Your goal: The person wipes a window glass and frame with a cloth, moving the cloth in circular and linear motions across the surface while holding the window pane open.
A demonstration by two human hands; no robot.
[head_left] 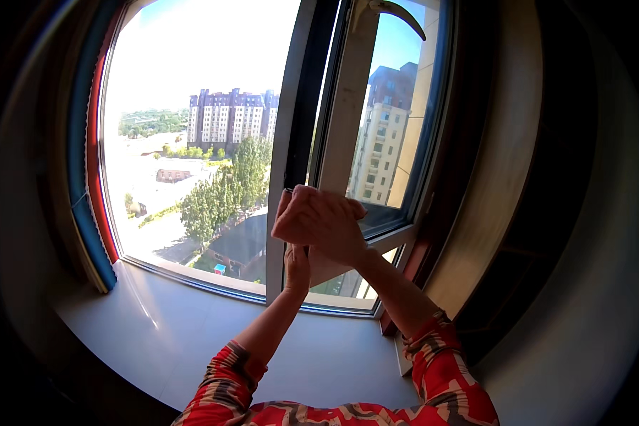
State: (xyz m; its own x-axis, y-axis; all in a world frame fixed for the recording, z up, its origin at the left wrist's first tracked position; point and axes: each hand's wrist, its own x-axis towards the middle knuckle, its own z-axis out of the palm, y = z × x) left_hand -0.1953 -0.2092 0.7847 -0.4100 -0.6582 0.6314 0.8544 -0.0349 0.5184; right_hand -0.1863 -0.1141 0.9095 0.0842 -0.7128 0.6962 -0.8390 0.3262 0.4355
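Note:
A window sash (pixel 339 142) with a pale frame stands swung inward in front of me, its curved handle (pixel 401 15) at the top. My right hand (pixel 337 226) presses a pinkish folded cloth (pixel 291 226) against the sash's frame, fingers bent over it. Just below, my left hand (pixel 297 266) is closed around the sash's edge, with its thumb side toward me. The cloth and my right hand cover part of the left fingers.
A white windowsill (pixel 192 341) runs beneath the window. To the left is a large fixed pane (pixel 192 177), edged by a red and blue curtain (pixel 92 177). A dark recess with a wooden edge (pixel 500 163) borders the right side. Trees and tall buildings show outside.

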